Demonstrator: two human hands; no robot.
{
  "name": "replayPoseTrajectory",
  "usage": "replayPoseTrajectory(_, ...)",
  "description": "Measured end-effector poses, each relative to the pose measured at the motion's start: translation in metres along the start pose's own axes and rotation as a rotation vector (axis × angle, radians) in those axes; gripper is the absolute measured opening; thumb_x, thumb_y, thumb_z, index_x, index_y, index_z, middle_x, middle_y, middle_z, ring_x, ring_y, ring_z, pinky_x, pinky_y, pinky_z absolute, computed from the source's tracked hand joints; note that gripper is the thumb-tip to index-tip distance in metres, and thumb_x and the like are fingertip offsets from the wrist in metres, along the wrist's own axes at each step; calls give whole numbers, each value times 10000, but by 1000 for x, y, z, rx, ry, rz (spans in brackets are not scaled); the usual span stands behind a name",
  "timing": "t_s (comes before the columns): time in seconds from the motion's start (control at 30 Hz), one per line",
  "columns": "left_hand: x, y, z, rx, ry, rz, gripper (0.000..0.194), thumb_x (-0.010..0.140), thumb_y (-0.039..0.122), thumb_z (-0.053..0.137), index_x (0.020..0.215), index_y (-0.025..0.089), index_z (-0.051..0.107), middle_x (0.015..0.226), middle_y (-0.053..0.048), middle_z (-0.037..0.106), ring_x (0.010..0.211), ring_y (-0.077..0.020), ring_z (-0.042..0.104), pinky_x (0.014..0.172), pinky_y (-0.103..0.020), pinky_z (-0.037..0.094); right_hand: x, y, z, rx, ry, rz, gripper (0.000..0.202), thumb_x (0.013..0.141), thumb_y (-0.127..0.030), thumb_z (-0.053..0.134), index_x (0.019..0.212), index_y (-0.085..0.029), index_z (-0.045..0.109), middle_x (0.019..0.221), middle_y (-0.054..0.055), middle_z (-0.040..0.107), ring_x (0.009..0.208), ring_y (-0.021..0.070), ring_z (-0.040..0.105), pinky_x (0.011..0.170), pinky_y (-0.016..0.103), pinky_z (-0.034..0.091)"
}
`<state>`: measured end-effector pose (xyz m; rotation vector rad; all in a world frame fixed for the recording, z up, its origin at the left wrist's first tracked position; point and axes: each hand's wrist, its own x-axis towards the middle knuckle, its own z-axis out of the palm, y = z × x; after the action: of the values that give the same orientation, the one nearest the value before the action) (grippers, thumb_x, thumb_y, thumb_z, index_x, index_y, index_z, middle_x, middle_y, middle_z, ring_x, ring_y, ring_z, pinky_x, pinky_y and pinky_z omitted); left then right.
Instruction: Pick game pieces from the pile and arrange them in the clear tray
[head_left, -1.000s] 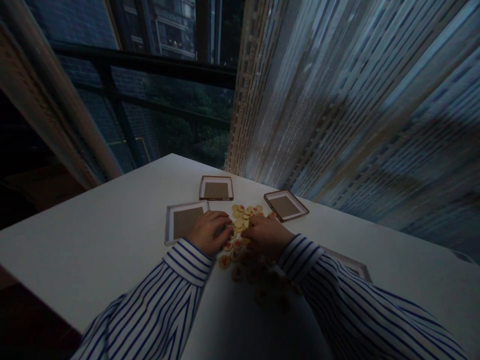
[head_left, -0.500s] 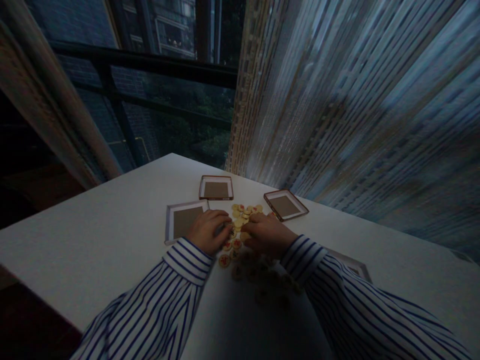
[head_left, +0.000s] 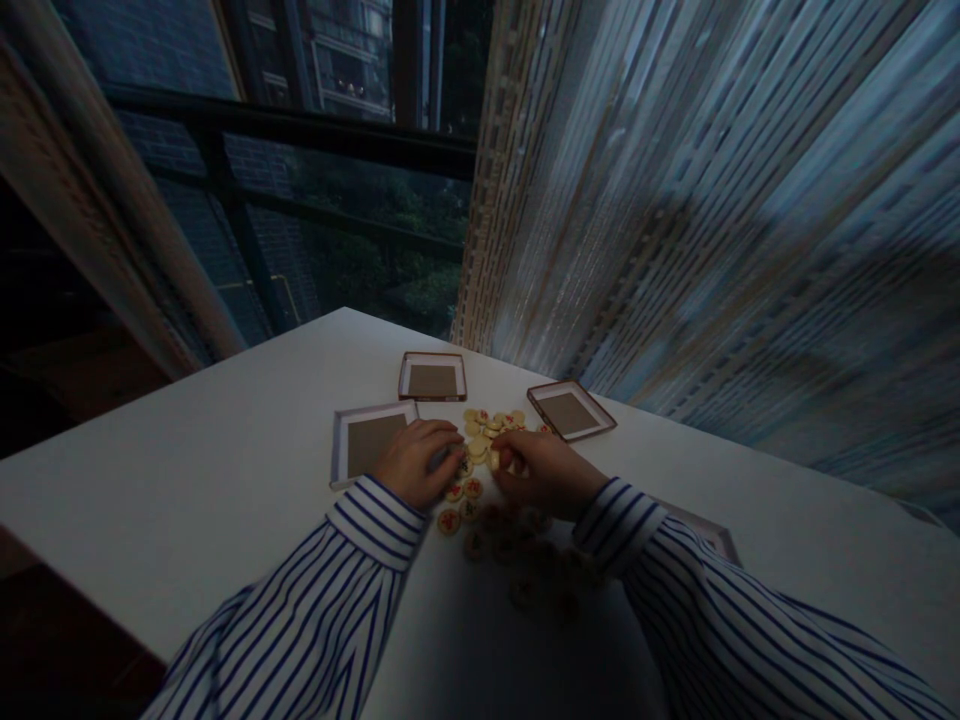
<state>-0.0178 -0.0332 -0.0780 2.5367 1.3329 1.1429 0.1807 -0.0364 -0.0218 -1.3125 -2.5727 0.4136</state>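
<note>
Round, pale Chinese chess pieces (head_left: 478, 447) lie in a loose heap between my hands. Some show red characters, others dark ones, and some have a blank side up. My right hand (head_left: 551, 470) pinches one chess piece (head_left: 494, 459) between thumb and index finger, tilted on its edge. At the heap's left side rests my left hand (head_left: 420, 462), fingers curved and thumb apart, with nothing visible in it; its fingertips are close to the nearest pieces. More pieces (head_left: 525, 590) lie nearer to me in deep shadow, where their markings are hard to read.
Shallow open box parts stand around the heap: a pale one (head_left: 337, 445) partly behind my left hand, a brown-rimmed one (head_left: 433, 354) at the back, another (head_left: 609, 427) at back right. A further box (head_left: 720, 535) is partly hidden by my right sleeve. String curtains (head_left: 600, 250) hang beyond the white table (head_left: 225, 430).
My right hand has shifted slightly right and turned, lifting the pinched chess piece onto its edge. The left hand stays where it was.
</note>
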Motion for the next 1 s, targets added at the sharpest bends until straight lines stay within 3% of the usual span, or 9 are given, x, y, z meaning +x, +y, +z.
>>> replayPoseTrajectory(0.37, 0, 6, -1, -86, 28, 39, 202, 810, 240, 494, 893, 136, 645, 893, -105, 682, 847, -203, 617, 768, -365, 501, -6, 5, 5, 184, 49, 39, 205, 705, -162, 571, 910, -156, 570, 690, -17, 581, 594, 94, 505, 575, 202, 385)
replayPoseTrajectory(0.63, 0, 13, 1, -177, -56, 23, 211, 751, 275, 592, 930, 186, 662, 882, -77, 693, 843, -199, 626, 760, -345, 500, -7, 9, 8, 285, 71, -17, 256, 708, -147, 578, 963, -155, 555, 740, -6, 621, 642, 100, 543, 617, 213, 404)
replayPoseTrajectory(0.8, -1, 17, 2, -316, -65, -77, 225, 748, 268, 601, 942, 181, 677, 809, -55, 702, 750, -170, 640, 717, -300, 511, -7, 8, 8, 319, 81, -50, 213, 728, -169, 580, 940, -167, 562, 789, 4, 638, 649, 100, 537, 595, 207, 390)
replayPoseTrajectory(1.0, 2, 23, 1, -535, -60, -317, 232, 693, 225, 638, 902, 145, 699, 766, -52, 711, 686, -158, 641, 670, -274, 521, -9, 7, 6, 332, 93, -62, 209, 737, -211, 596, 941, -169, 575, 726, -14, 598, 621, 96, 516, 575, 203, 372)
